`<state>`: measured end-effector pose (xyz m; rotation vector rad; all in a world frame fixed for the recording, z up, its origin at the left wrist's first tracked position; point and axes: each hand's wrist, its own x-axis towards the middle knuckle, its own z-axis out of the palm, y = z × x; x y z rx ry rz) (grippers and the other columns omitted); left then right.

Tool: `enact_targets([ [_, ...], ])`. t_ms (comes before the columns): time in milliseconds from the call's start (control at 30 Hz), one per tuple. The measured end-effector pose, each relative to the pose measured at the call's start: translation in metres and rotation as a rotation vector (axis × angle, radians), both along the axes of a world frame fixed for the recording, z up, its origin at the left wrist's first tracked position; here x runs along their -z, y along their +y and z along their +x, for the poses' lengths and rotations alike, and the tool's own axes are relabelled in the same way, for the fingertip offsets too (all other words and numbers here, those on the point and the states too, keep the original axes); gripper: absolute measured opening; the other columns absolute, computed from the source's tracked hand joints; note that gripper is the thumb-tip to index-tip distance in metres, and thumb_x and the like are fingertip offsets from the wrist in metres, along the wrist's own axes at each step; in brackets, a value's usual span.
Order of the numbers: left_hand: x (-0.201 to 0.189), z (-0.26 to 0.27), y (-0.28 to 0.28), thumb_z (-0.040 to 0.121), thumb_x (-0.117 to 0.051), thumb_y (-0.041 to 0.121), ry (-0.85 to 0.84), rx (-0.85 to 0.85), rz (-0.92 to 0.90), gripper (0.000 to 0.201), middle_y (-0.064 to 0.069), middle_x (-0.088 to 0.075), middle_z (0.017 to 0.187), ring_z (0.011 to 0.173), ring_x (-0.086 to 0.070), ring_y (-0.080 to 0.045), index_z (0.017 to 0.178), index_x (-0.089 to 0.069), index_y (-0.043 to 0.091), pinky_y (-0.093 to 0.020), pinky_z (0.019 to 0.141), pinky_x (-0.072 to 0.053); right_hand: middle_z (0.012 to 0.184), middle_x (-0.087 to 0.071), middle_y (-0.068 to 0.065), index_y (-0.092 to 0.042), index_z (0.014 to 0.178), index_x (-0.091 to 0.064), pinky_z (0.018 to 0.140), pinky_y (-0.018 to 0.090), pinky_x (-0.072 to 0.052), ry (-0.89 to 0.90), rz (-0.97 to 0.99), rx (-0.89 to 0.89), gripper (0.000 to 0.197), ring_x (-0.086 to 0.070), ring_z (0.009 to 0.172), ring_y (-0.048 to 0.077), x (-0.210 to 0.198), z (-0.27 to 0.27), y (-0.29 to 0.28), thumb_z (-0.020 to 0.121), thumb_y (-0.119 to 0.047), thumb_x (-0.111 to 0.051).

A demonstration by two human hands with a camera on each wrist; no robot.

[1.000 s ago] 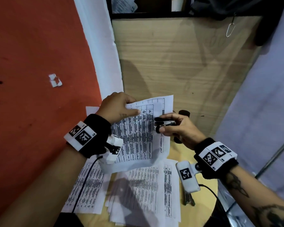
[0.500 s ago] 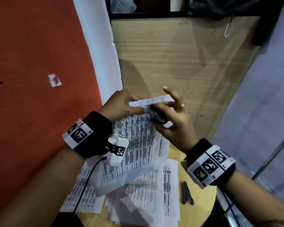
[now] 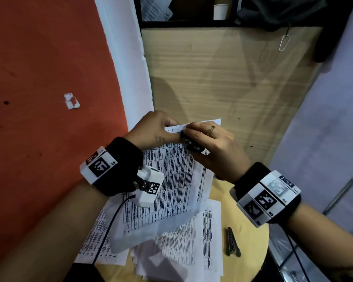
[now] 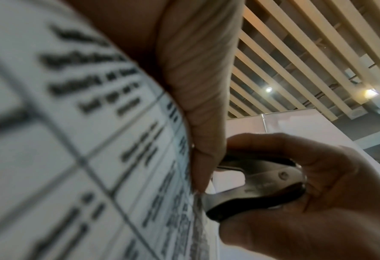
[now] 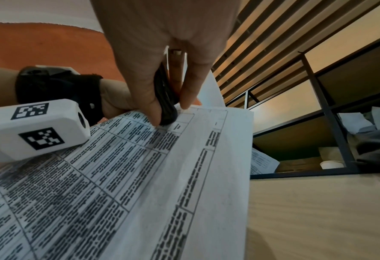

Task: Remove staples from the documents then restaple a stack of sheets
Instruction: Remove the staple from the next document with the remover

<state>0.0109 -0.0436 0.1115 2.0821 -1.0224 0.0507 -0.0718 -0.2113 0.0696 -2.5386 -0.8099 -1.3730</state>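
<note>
Now, the scene line by line.
Left hand: the left hand (image 3: 151, 130) pinches the top edge of a printed document (image 3: 171, 184), thumb on the front, the other fingers curled behind the sheet.
Document: held tilted above the tabletop (image 3: 251, 241), its lower part drooping toward loose sheets (image 3: 183, 245) spread over the tabletop's near left side.
Right hand: the right hand (image 3: 214, 147) grips a black and metal staple remover (image 4: 258, 186), thumb and fingers curled round it.
Staple remover: its metal tips touch the document's top edge, just beside the left thumb.
Stapler: a slim dark metal stapler (image 3: 232, 242) lies near the tabletop's right edge, apart from the loose sheets.
Beyond: a wooden panel (image 3: 222, 82) stands behind the far edge.
</note>
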Motion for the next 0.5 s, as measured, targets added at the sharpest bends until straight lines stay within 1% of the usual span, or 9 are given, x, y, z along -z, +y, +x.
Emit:
enact_targets([
  [67,0.0007,-0.0011,0.0001,0.066,-0.078,0.035,0.007,0.0,-0.004,0.03,0.004,-0.045,0.058,0.059,-0.04,-0.006,0.071,-0.072,0.006,-0.026,0.056,-0.03,0.104,-0.067,0.013,0.001,0.102,-0.068,0.064,0.04,-0.055,-0.004,-0.02,-0.008,0.026,-0.065,0.087,0.033,-0.0022,0.0006,0.0004,0.076,-0.005,-0.068],
  [100,0.0006,-0.0016,0.0,0.067,-0.079,0.032,0.013,0.004,-0.004,0.027,0.004,-0.046,0.057,0.058,-0.041,-0.005,0.072,-0.073,0.006,-0.026,0.056,-0.03,0.102,-0.068,0.013,0.001,0.101,-0.068,0.063,0.04,-0.055,-0.007,-0.029,-0.009,0.026,-0.065,0.086,0.033,-0.0032,0.0006,0.0001,0.076,-0.005,-0.068],
  [167,-0.0004,-0.0023,0.0004,0.072,-0.08,0.019,0.023,0.02,0.009,0.016,0.004,-0.049,0.057,0.054,-0.041,-0.002,0.074,-0.073,0.005,-0.025,0.055,-0.03,0.1,-0.068,0.013,0.001,0.1,-0.068,0.061,0.039,-0.055,-0.004,-0.042,-0.007,0.026,-0.065,0.084,0.033,-0.0042,0.001,-0.0005,0.074,-0.004,-0.069],
  [233,-0.0004,-0.0023,0.0005,0.073,-0.079,0.014,0.024,0.032,0.03,0.011,0.004,-0.05,0.057,0.053,-0.041,-0.001,0.075,-0.073,0.005,-0.024,0.054,-0.03,0.1,-0.068,0.013,0.0,0.1,-0.068,0.058,0.039,-0.055,0.008,-0.064,0.004,0.028,-0.064,0.082,0.034,-0.0041,0.0025,-0.001,0.072,-0.004,-0.069],
  [333,0.0013,-0.0022,0.0005,0.072,-0.079,0.013,0.044,0.022,0.028,0.008,0.009,-0.05,0.053,0.053,-0.042,-0.001,0.068,-0.072,0.011,-0.023,0.053,-0.031,0.097,-0.068,0.013,-0.001,0.098,-0.068,0.049,0.039,-0.053,0.022,-0.119,0.031,0.025,-0.063,0.078,0.034,-0.003,0.0054,-0.0001,0.073,-0.005,-0.067],
  [433,0.0028,-0.0018,0.0011,0.071,-0.079,0.011,0.066,0.025,0.022,0.011,0.005,-0.049,0.054,0.054,-0.041,-0.004,0.067,-0.071,0.007,-0.024,0.055,-0.031,0.096,-0.068,0.011,-0.003,0.096,-0.068,0.045,0.036,-0.051,0.022,-0.167,0.045,0.02,-0.063,0.079,0.032,-0.0044,0.006,0.0008,0.077,-0.008,-0.065],
  [500,0.003,-0.0013,0.0016,0.066,-0.081,0.016,0.073,0.034,0.025,0.014,0.005,-0.049,0.055,0.053,-0.041,-0.003,0.066,-0.07,0.007,-0.023,0.054,-0.031,0.096,-0.068,0.011,-0.003,0.095,-0.068,0.044,0.034,-0.051,0.018,-0.205,0.045,0.019,-0.064,0.08,0.031,-0.0057,0.0062,0.0005,0.078,-0.01,-0.062],
])
